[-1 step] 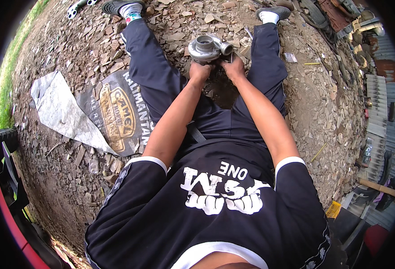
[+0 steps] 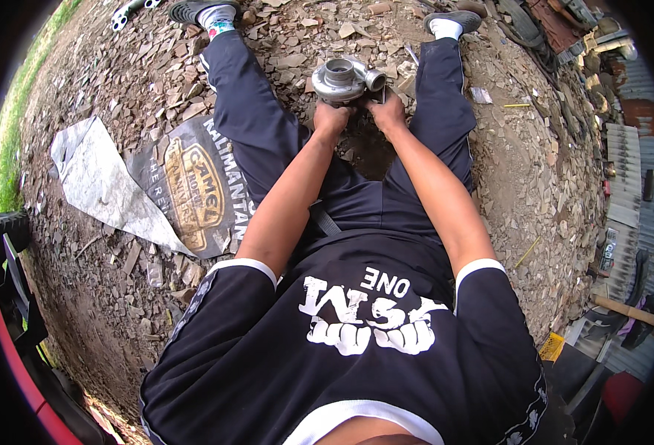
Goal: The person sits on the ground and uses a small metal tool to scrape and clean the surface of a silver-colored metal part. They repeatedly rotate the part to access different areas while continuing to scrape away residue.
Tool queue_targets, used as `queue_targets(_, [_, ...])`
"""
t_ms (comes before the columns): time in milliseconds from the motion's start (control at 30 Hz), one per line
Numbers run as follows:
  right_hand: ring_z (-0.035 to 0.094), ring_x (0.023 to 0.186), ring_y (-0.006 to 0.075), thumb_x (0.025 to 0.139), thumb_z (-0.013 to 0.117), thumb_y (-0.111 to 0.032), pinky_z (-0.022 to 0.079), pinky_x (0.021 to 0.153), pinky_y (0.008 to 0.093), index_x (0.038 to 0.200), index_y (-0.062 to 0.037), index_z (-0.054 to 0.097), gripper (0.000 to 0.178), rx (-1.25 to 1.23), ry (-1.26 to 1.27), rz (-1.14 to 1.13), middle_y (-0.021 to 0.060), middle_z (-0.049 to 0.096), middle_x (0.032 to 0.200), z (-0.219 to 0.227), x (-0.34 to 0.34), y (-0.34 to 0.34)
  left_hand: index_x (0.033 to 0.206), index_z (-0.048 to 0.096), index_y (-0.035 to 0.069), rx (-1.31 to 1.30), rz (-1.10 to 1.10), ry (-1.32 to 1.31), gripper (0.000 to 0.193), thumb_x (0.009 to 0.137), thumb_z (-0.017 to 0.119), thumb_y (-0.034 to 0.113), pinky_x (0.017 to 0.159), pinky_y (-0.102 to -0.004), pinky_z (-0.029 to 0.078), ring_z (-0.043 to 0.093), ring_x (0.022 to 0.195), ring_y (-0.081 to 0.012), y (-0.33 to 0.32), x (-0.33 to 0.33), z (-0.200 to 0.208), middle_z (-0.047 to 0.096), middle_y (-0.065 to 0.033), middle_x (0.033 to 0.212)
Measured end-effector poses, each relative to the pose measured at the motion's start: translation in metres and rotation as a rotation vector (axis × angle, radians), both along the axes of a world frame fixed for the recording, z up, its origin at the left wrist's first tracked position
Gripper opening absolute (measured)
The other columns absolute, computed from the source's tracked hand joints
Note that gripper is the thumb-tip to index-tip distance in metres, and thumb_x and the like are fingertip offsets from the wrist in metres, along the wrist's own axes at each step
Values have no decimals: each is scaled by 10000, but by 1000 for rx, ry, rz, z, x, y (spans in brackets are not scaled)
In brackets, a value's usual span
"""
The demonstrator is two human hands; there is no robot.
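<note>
A silver metal turbocharger (image 2: 336,87) is held up between my spread legs, its round inlet facing upward and its side outlet pointing right. My left hand (image 2: 331,119) grips it from the near left side, with the fingers partly hidden beneath the housing. On the near right, below the outlet, my right hand (image 2: 388,113) is closed against the turbocharger's underside. A thin metal piece stands up beside the right fingers; I cannot tell whether it is a tool or part of the turbocharger. The undersides of both hands are in shadow.
Broken stones and tile shards (image 2: 290,67) cover the ground. A dark printed sheet (image 2: 204,185) and a whitish torn sheet (image 2: 97,170) lie left of my leg. Scrap and corrugated metal (image 2: 623,170) line the right; a red vehicle part (image 2: 4,319) stands at the left edge.
</note>
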State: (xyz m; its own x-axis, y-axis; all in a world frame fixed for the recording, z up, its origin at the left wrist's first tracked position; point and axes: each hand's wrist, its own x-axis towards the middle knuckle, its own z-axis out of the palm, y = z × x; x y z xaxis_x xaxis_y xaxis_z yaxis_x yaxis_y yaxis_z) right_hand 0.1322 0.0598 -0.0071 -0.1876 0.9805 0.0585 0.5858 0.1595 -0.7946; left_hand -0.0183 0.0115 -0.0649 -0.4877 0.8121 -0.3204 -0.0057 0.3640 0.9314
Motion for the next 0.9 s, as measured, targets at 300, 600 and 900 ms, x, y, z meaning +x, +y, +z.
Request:
queue_targets(300, [663,1009,341,720,808,-283,498,873,417,1144,-43,648,513,-32,-112,-22,187,699,1057,23,-2,-9,1269,512,-32,-39,-11,10,731,665,850,204,964,-375,474,626,1125,-320,-11,3,29,641,-206,1204])
queue_targets(600, [669,985,326,725,796,-260,500,854,409,1131,-37,648,486,25,-69,-17,171,703,1036,16,-5,-8,1189,600,-29,71,86,42,563,675,814,58,874,-345,494,648,999,-220,1,5,1,673,-136,1131])
queue_targets(900, [657,1020,359,704,799,-289,503,878,427,1156,-67,641,527,-37,-82,-21,187,697,1055,-2,-2,3,1129,607,6,-111,153,-590,359,831,707,180,836,-447,543,640,970,-281,-11,5,16,651,-149,1023])
